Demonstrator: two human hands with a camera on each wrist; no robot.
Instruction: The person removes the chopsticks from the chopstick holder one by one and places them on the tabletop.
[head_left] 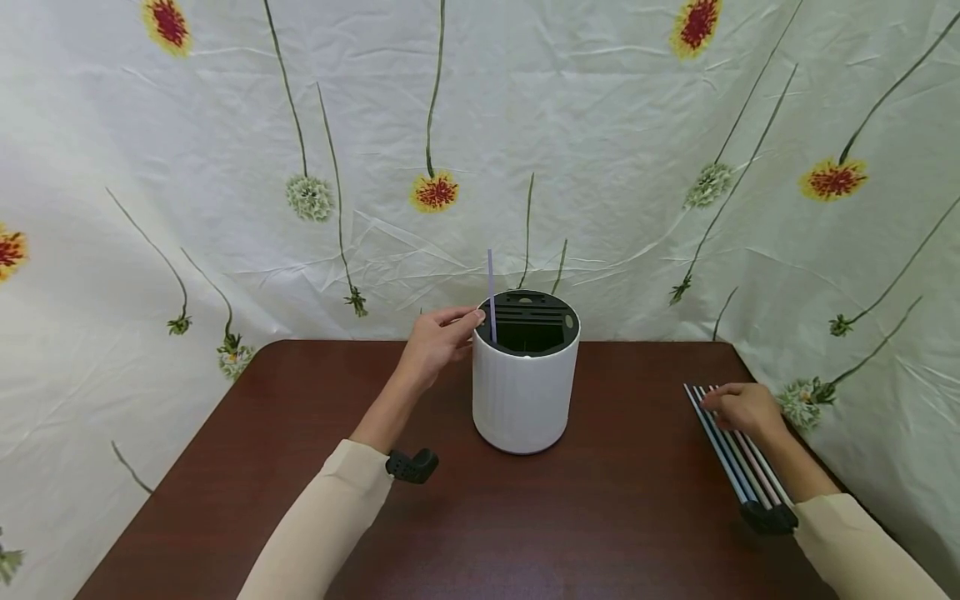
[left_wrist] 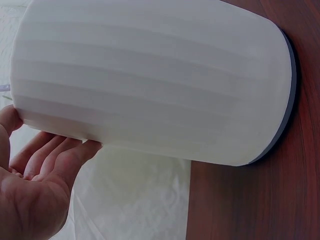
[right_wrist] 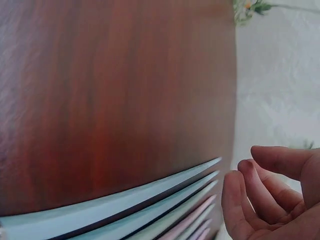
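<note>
A white ribbed cylindrical holder with a black slotted top stands upright on the table. One thin purple straw rises from an opening at the left of that top. My left hand holds the holder by its upper left edge, thumb on the rim; in the left wrist view its fingers lie against the white wall. At the right, my right hand hovers over the far ends of several pastel straws lying side by side. In the right wrist view, its thumb and bent fingers are apart, with nothing between them.
The dark reddish-brown wooden table carries the holder and the straws. A white cloth printed with flowers hangs behind it and along its sides. The straws lie near the table's right edge. A black wrist device sits on the left forearm.
</note>
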